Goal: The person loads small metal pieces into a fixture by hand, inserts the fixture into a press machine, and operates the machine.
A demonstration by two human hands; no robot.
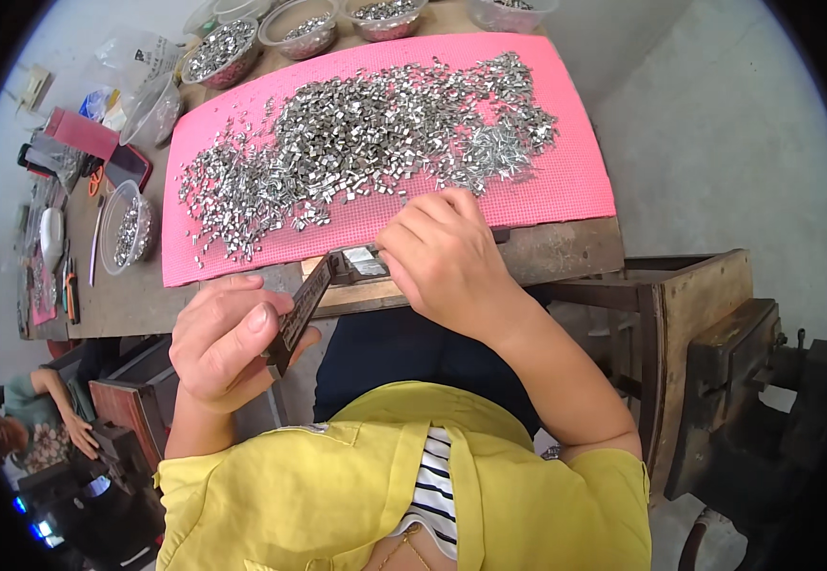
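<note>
Close at the bench's [575, 249] front edge, in the head view, a worker's left hand [228, 333] is clamped, thumb against fingers, on a dark bar [301, 312] that slants out past that edge, a grip that seems meant for steady control. The right hand [451, 257] is bent over the front edge beside a small pale plate [364, 262], its fingers close together; whether they pinch anything cannot be told, as the palm side is hidden. Behind, a pink mat [580, 162] bears a broad heap of small metal pieces [366, 133], probably laid there to keep them from scattering and within easy reach. Plastic bowls [389, 31] of similar pieces line the far edge, likely to leave the middle free, while orange-handled pliers [71, 290] lie near the front left corner, apart from the hands.
</note>
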